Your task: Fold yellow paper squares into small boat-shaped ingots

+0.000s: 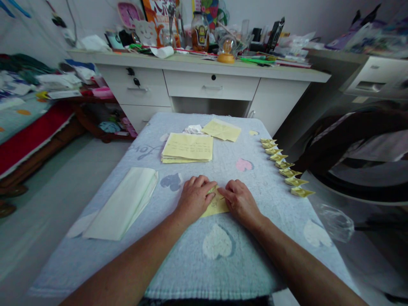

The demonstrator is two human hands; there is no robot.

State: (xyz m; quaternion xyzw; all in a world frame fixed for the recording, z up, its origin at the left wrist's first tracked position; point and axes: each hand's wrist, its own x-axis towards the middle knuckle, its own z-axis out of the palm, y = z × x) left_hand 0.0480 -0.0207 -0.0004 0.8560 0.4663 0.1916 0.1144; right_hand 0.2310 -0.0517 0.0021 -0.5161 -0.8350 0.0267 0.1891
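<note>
A small folded sheet of yellow paper [215, 208] lies on the cloth-covered table [181, 272] in front of me. My left hand [195, 194] is closed at its left and upper edge, thumb and forefinger on the paper. Curled at the right side, my right hand [240, 200] presses the sheet with its fingers; part of the paper is hidden under both hands. Beyond them sits a stack of yellow sheets [188, 146] with handwriting on top, and more yellow sheets [223, 128] lie behind it. Several folded yellow paper boats [288, 173] stand in a row along the right edge.
Folded pale paper [123, 206] lies at the table's left. A crumpled white tissue [193, 129] is behind the stack. Across the back stands a white desk [213, 80] crowded with jars and small items. A front-loading washing machine [372, 85] is at right, a bed [35, 123] at left.
</note>
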